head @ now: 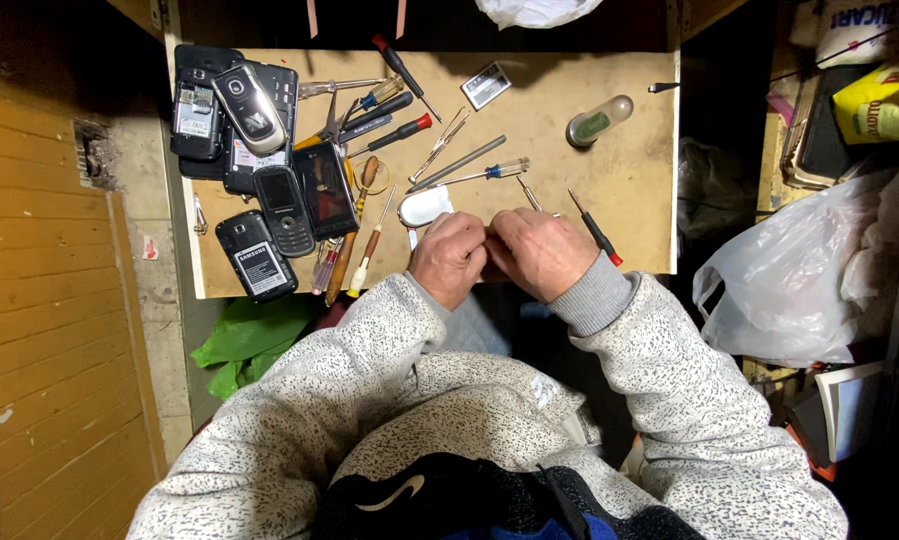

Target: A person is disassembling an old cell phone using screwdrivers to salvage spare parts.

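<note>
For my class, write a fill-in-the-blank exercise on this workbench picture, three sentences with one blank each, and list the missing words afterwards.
1. The left hand and the right hand meet at the ____ edge of the wooden board.
2. The pile of old mobile phones lies on the person's ____ side of the board.
3. The screwdriver beside the right hand has a ____ tip on its black handle.

Missing words: near; left; red

1 head view, steeply down, close over workbench (610, 180)
</note>
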